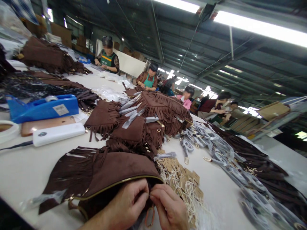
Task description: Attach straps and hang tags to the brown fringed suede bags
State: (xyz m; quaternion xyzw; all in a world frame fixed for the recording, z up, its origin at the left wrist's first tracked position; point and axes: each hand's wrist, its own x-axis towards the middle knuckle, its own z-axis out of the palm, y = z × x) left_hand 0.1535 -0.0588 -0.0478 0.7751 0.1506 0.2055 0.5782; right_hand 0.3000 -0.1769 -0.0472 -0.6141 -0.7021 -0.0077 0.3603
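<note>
A brown fringed bag lies in front of me, its gold zipper pulled open. My left hand reaches across the bag's opening, thumb and fingers pinched together. Close against it, my right hand is also closed in a pinch at the right end of the zipper. Whatever small part sits between the fingertips is hidden. Just below them hangs an oblong metal clasp. Plastic wrap covers something at the bag's left end.
Brown tags with white strings lie right of the bag. Beyond are piled fringed bags and plastic-wrapped straps. A blue tape dispenser, a phone and a white power bank lie left. Several people work farther back.
</note>
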